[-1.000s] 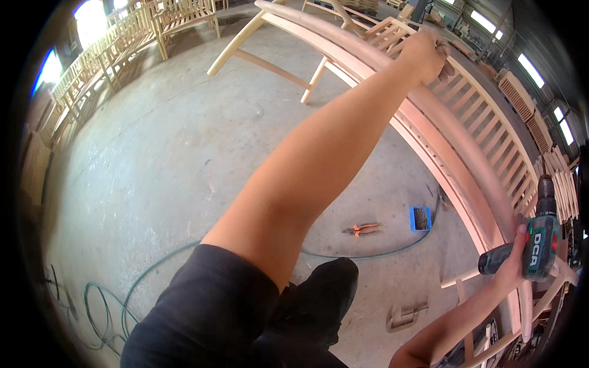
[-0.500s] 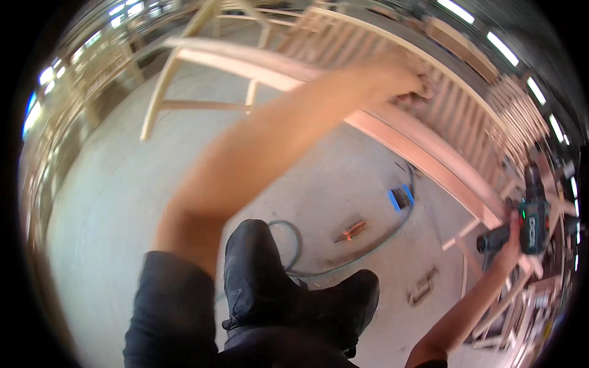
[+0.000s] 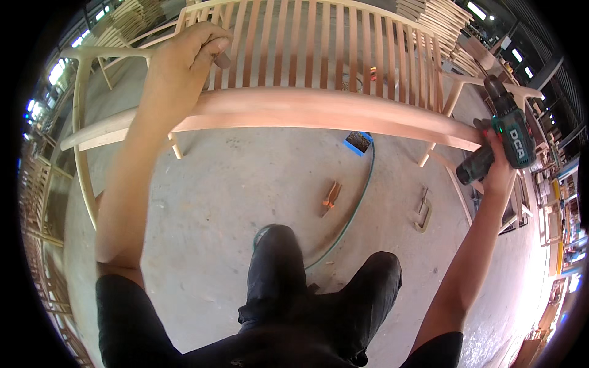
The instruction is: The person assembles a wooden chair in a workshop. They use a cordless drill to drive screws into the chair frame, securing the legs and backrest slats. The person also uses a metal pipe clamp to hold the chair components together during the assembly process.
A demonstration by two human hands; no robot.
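Observation:
A wooden bench frame stands before me, with a curved front rail (image 3: 319, 110) and a row of upright slats (image 3: 294, 49) behind it. My left hand (image 3: 184, 67) is raised over the rail's left part, its fingers pinched together. A small brownish bit shows at the fingertips, too little to name. My right hand (image 3: 500, 162) grips a dark green cordless drill (image 3: 516, 138) at the rail's right end, its bit pointing up and away. A small green light glows on the drill.
On the concrete floor lie orange-handled pliers (image 3: 331, 195), a blue box of small dark pieces (image 3: 358, 143), a G-clamp (image 3: 423, 214) and a green hose (image 3: 353, 224). Stacked wooden frames (image 3: 429, 24) stand behind the bench. Shelving (image 3: 564, 227) runs along the right.
My left hand has swung from over the middle of the bench to its left part. My view has turned so the bench lies more level. The drill stays in my right hand.

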